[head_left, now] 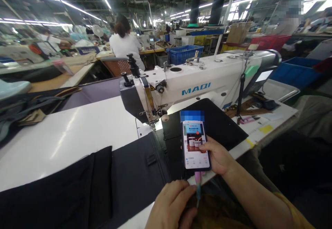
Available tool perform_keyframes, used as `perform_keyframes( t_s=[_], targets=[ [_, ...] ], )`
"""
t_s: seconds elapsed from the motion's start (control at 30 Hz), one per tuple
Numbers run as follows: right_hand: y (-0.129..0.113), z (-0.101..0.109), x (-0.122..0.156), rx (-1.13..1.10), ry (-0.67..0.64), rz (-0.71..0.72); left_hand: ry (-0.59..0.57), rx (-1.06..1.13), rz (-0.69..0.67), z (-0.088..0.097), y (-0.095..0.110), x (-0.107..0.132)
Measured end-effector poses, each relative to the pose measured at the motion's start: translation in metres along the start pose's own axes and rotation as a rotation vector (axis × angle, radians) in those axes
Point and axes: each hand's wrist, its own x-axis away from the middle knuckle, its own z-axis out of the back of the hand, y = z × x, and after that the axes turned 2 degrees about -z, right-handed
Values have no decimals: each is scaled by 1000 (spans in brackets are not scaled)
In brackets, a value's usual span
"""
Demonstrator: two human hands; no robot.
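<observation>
My right hand (220, 156) grips a smartphone (196, 146) upright, its thumb on the lit screen, which shows a picture of white containers. A charging cable (198, 184) with a pink and blue sleeve hangs from the phone's lower end. Beside that cable, my left hand (172, 201) rests near the table edge, fingers bent and thumb apart, with nothing seen in it. Black fabric pieces (140, 160) lie beneath the needle area of a white sewing machine (176, 87), just beyond both hands.
More dark fabric (59, 191) covers the near left of the white table (77, 129). Pink-handled snips (247, 119) lie at the right by a black stand. Thread cones (195, 4) stand above. Behind are a blue crate (184, 54) and a seated person in white (126, 46).
</observation>
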Motion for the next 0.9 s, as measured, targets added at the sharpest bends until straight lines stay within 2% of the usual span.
perform_keyframes(
  t_s=[0.27,0.57,0.9],
  targets=[
    [-1,-3,0,-41,31,-16,-36,-27,-1,0,2,4],
    [1,1,2,58,-1,10,-70,4,-14,-1,2,3],
    [3,4,1,58,-38,8,-43,-23,-70,-3,-2,1]
  ],
)
